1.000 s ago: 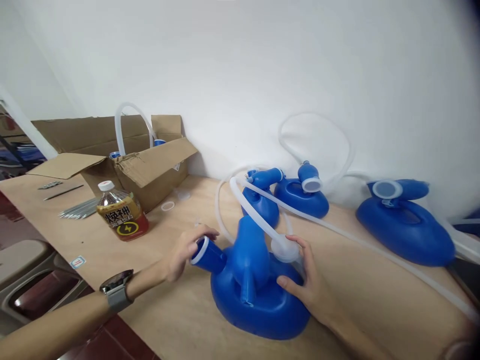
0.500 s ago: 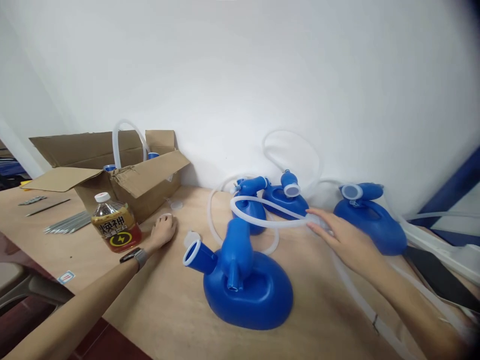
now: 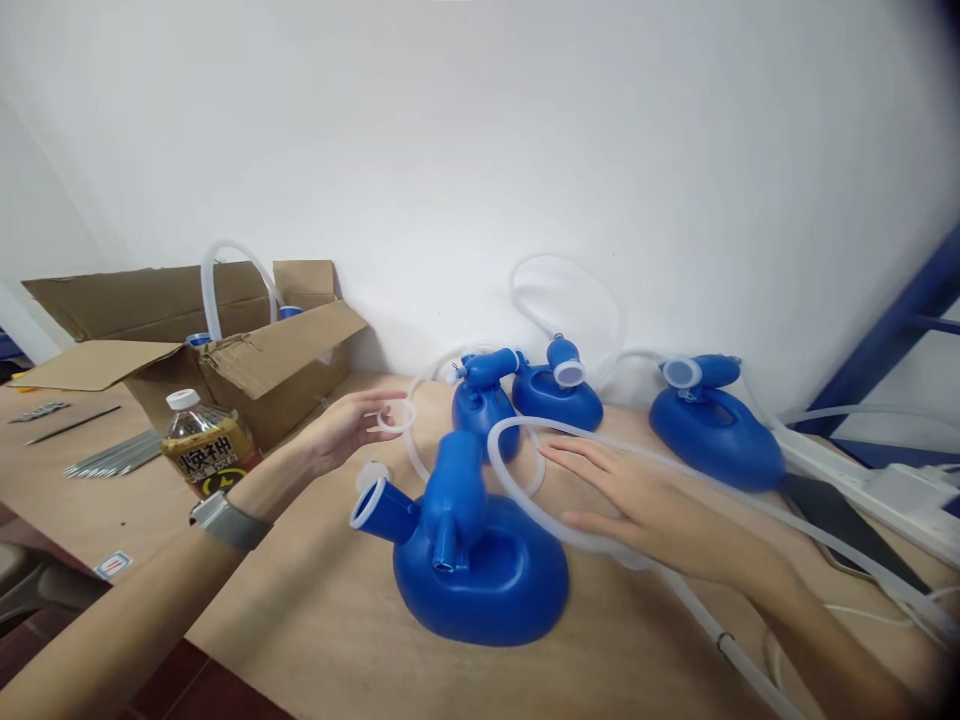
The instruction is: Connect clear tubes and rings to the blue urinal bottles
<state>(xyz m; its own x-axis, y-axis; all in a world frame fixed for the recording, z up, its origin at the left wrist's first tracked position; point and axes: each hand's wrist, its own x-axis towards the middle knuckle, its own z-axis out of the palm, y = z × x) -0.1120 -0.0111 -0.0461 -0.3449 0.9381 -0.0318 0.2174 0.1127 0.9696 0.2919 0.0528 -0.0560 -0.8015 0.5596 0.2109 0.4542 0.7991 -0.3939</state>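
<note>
My left hand [image 3: 341, 430] pinches a translucent white ring [image 3: 395, 431] between thumb and fingers, raised above the table. Stretched out and apart, the fingers of my right hand [image 3: 637, 500] lie against a looped clear hose [image 3: 517, 490] without wrapping round it. Between my hands stands a blue plastic urinal bottle [image 3: 487, 590]; its white-rimmed mouth [image 3: 375, 505] points left and its blue spout faces me. A translucent cap [image 3: 371, 473] lies behind that mouth, partly hidden.
More blue bottles with hoses stand by the wall, one at the right [image 3: 712, 440]. An open cardboard box [image 3: 285, 380], a drink bottle [image 3: 206, 445] and metal rods [image 3: 116, 455] are at the left. A dark flat object [image 3: 840, 530] and a white power strip [image 3: 862, 490] lie at the right.
My left hand has risen from the table and moved right, now with the ring in it. My right hand has moved left and down; the hose loop has shifted towards me.
</note>
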